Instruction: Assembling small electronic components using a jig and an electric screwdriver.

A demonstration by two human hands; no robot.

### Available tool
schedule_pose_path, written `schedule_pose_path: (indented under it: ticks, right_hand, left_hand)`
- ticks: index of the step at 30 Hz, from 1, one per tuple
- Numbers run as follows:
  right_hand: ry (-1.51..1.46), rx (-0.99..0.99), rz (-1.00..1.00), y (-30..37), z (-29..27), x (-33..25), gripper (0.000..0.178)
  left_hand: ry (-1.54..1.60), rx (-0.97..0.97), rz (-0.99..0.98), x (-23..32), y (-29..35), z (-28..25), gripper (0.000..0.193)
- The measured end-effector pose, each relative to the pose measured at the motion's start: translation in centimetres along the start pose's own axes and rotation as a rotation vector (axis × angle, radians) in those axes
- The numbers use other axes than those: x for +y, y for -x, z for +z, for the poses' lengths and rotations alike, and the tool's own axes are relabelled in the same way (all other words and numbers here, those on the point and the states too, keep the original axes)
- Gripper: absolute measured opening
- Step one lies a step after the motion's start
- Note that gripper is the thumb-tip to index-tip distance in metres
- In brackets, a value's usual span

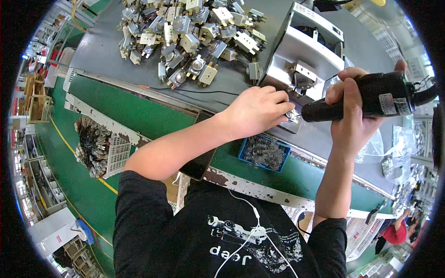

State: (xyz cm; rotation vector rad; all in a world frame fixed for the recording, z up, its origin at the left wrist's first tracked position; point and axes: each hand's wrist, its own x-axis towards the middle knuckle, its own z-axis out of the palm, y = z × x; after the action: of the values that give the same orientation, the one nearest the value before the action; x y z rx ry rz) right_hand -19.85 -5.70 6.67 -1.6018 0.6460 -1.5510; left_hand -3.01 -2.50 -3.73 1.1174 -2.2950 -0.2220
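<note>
My right hand (348,111) grips a black electric screwdriver (320,111), held nearly level with its cable leaving the far right end. The screwdriver's nose points left at a small metal part (292,116) with brass-coloured terminals. Bent fingers of my left hand (259,109) close on that part at the front of a silver bench machine (289,58). They hide most of it, and the screwdriver's bit cannot be made out. Just behind my left hand, a single grey box-shaped part (253,71) lies on the grey worktable (104,51).
A large pile of metal box-shaped parts with pale faces (190,42) covers the far middle of the table. A blue tray of springs (264,153) sits near the front edge. A black cable (199,90) crosses the tabletop. Clear plastic bags (398,150) lie at right.
</note>
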Motion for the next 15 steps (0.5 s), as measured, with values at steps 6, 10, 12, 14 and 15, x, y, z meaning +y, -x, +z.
schedule_pose_path:
  ticks: [6,10,12,14,15]
  right_hand:
    - [0.049,0.029,0.072,0.25,-0.26,0.40,0.091]
    - [0.010,0.006,0.014,0.43,0.05,0.65,0.091]
    - [-0.014,0.006,-0.005,0.55,0.10,0.62,0.091]
    - [-0.017,-0.013,-0.003,0.60,0.16,0.66,0.091]
    - [-0.017,-0.013,-0.003,0.60,0.21,0.69,0.091]
  left_hand:
    - [0.043,0.014,0.003,-0.27,0.13,0.30,0.028]
    - [0.076,0.005,-0.001,-0.50,0.13,0.52,0.028]
    - [0.078,0.007,0.001,-0.43,0.11,0.41,0.028]
    - [0.078,0.009,0.001,-0.43,0.11,0.42,0.028]
    - [0.079,0.011,0.001,-0.46,0.14,0.44,0.029]
